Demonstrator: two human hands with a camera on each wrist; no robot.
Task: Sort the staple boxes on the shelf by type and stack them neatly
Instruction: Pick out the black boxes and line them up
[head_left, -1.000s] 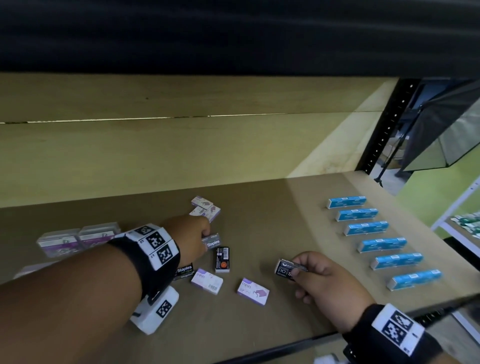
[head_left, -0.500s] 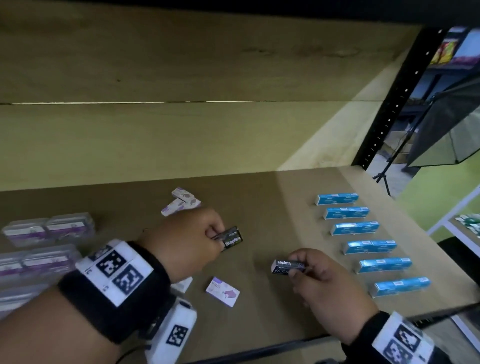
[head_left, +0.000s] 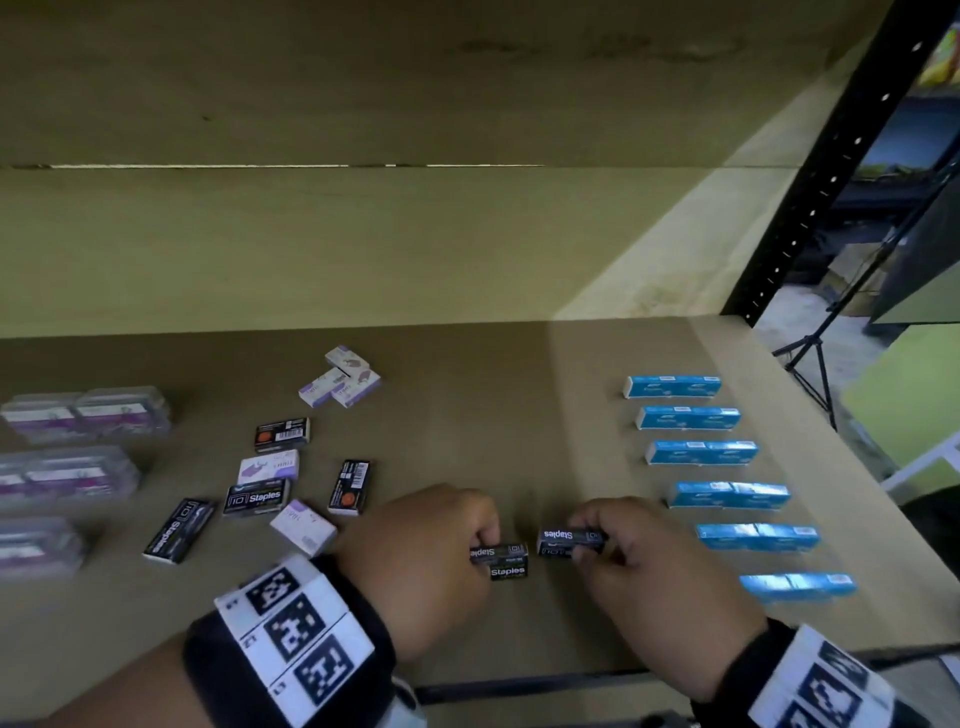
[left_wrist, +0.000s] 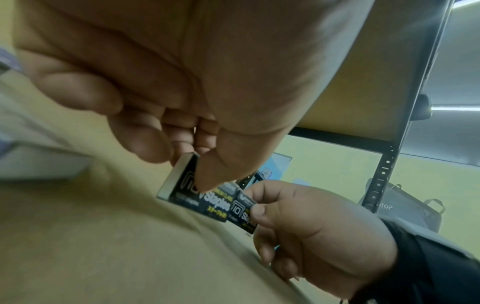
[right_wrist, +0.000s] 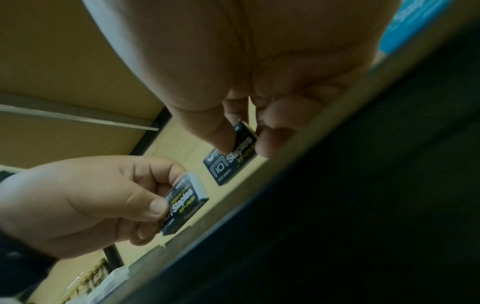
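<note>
Two black boxes sit near the shelf's (head_left: 519, 364) front edge, side by side with a small gap. The left hand (head_left: 415, 561) pinches the left box (head_left: 500, 558) with thumb and fingers clamped on it; the right hand (head_left: 649, 566) pinches the right box (head_left: 569, 540) likewise. More black boxes (head_left: 257, 499) and purple boxes (head_left: 343, 376) lie scattered to the left, clear cases (head_left: 83, 415) beyond. Blue boxes (head_left: 701, 452) run in a row along the right edge, with bare board between.

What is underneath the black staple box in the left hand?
The left hand pinches a black staple box atop another black box on the shelf. Whether they touch is hidden.
</note>
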